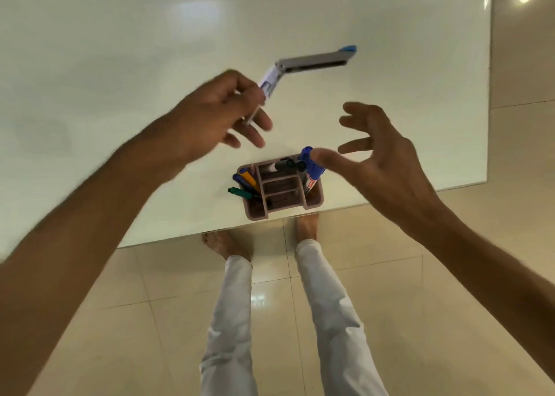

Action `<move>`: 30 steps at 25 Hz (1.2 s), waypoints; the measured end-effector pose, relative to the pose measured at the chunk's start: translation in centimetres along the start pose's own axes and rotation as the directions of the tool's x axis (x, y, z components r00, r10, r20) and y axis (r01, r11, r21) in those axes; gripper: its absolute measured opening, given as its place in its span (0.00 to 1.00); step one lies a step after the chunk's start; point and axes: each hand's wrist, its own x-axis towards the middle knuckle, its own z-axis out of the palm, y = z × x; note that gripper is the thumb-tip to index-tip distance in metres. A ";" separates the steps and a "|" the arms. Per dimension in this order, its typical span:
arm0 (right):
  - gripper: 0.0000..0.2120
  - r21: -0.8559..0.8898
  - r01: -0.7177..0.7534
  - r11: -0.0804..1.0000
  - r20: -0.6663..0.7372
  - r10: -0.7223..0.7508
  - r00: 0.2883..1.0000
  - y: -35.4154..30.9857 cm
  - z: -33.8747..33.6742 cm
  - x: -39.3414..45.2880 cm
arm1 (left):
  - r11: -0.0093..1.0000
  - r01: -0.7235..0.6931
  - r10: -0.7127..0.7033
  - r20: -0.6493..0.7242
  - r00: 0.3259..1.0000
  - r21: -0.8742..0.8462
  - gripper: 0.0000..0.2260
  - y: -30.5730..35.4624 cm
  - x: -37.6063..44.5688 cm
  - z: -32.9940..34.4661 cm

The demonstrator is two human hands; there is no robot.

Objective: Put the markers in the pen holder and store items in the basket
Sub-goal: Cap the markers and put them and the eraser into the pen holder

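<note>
Near the front edge of a glossy white table stands a brown pen holder with several compartments. Its left compartment holds a green marker, a yellow pen and a dark blue pen, all leaning to the left. A black marker lies tilted across the far compartments. At the holder's right side a blue marker stands tilted, its cap uppermost and its printed barrel reaching down into the right compartment.

Above the holder and to its right, the right hand is spread wide, fingers splayed and relaxed. Its thumb tip lies just beside the blue marker's cap; whether they touch cannot be told. No finger curls round the marker.

Left of the holder and higher in the scene, the left hand pinches the white-and-grey end of an opened stapler between thumb and fingers. The stapler's long grey metal arm is swung out and points to the right, ending in a blue tip; the part inside the hand is blurred.

Below the table edge, on the beige tiled floor, stand the person's bare feet and legs in white trousers.
</note>
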 end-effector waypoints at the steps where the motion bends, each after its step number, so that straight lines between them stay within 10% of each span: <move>1: 0.46 -0.053 0.060 0.997 0.017 -0.059 0.998 -0.4 0.4 -0.3 | 0.999 -0.002 0.004 0.043 0.999 -0.044 0.09 0.3 -1.7 1.3; 11: 0.61 0.047 0.382 0.923 -0.063 -0.379 0.923 -1.5 0.3 -3.6 | 0.996 -0.033 0.049 0.220 0.974 -0.078 0.12 2.2 -7.0 2.7; 14: 0.45 0.396 0.316 0.862 -0.127 -0.289 0.949 -2.2 -0.2 -5.0 | 0.999 -0.034 0.041 0.222 0.974 -0.039 0.12 2.0 -7.1 2.2; 16: 0.23 0.761 0.096 0.641 -0.118 -0.009 0.993 -2.9 -0.5 -4.8 | 1.000 -0.018 0.013 0.210 0.978 0.019 0.11 1.6 -7.3 2.1; 20: 0.03 0.885 -0.083 0.458 0.008 0.164 0.986 -2.2 -0.3 -4.1 | 0.997 0.046 -0.050 0.056 0.997 0.069 0.13 0.4 -7.9 2.4; 24: 0.01 0.738 -0.032 0.674 0.013 0.033 0.999 -1.4 0.9 -5.7 | 0.978 0.123 -0.139 -0.087 0.987 -0.167 0.10 -0.7 -8.2 3.4; 27: 0.09 0.314 0.153 0.937 -0.037 -0.149 0.988 -1.0 2.6 -7.0 | 0.911 0.212 -0.234 -0.019 0.972 -0.353 0.11 -1.0 -8.4 4.8; 30: 0.20 -0.039 0.369 0.929 -0.054 -0.370 0.927 -0.7 4.3 -7.8 | 0.817 0.285 -0.300 0.052 0.952 -0.501 0.10 -1.2 -8.6 6.0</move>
